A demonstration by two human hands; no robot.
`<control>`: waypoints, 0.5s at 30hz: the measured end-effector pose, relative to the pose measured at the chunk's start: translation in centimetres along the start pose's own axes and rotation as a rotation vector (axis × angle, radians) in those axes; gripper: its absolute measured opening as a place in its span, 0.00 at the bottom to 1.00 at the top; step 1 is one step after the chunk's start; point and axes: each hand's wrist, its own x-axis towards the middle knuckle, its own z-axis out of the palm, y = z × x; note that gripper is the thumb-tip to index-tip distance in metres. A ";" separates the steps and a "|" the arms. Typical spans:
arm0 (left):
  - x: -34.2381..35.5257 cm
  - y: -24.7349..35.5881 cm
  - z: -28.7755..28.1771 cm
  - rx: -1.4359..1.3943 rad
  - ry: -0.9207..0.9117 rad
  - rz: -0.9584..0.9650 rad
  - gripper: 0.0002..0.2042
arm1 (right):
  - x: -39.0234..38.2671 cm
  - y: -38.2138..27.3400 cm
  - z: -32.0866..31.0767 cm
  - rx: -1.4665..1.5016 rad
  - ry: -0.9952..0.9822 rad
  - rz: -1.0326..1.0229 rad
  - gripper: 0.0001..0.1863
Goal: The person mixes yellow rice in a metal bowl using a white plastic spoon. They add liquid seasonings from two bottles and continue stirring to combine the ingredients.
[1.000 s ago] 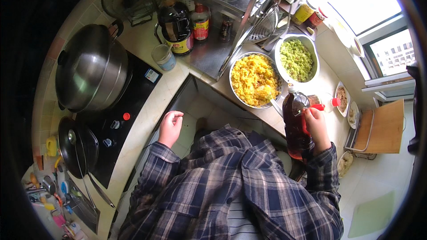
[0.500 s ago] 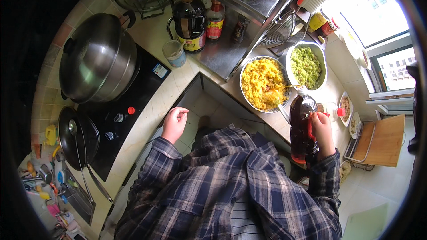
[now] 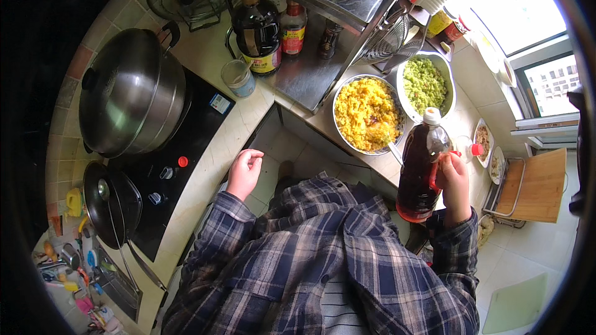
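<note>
My right hand [image 3: 455,185] grips a large plastic bottle [image 3: 422,177] of dark red-brown liquid by its red handle; its open white mouth points up. Just beyond the bottle stands a steel bowl of yellow food [image 3: 365,111], with a dark spot on the food and a utensil handle [image 3: 395,152] leaning out. Behind it, an oval white bowl holds chopped green food [image 3: 424,84]. My left hand [image 3: 243,174] hangs over the gap at the counter's front, fingers curled together with nothing in them.
A lidded steel wok [image 3: 124,93] sits on the black hob [image 3: 155,223], with pans [image 3: 99,211] nearer. A steel rack [image 3: 304,80] holds bottles; a glass jar [image 3: 238,79] stands beside it. Plates [image 3: 483,139], a wooden board [image 3: 537,186] and a window [image 3: 546,87] are on the right.
A thin stream ran from the bottle toward the yellow food half a second ago; none shows now. The bottle's mouth has shifted rightward and up in the picture. My left hand stays curled.
</note>
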 end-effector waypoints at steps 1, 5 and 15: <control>0.0 -0.1 0.0 0.005 -0.017 -0.012 0.07 | -0.3 0.0 0.2 -0.017 0.025 -0.026 0.13; 0.5 -0.6 0.0 0.005 -0.017 -0.009 0.06 | -1.2 -0.3 0.6 0.109 0.124 -0.112 0.15; 2.7 -1.6 -0.4 -0.028 -0.078 0.016 0.06 | -3.1 -1.2 1.8 0.513 0.165 -0.217 0.18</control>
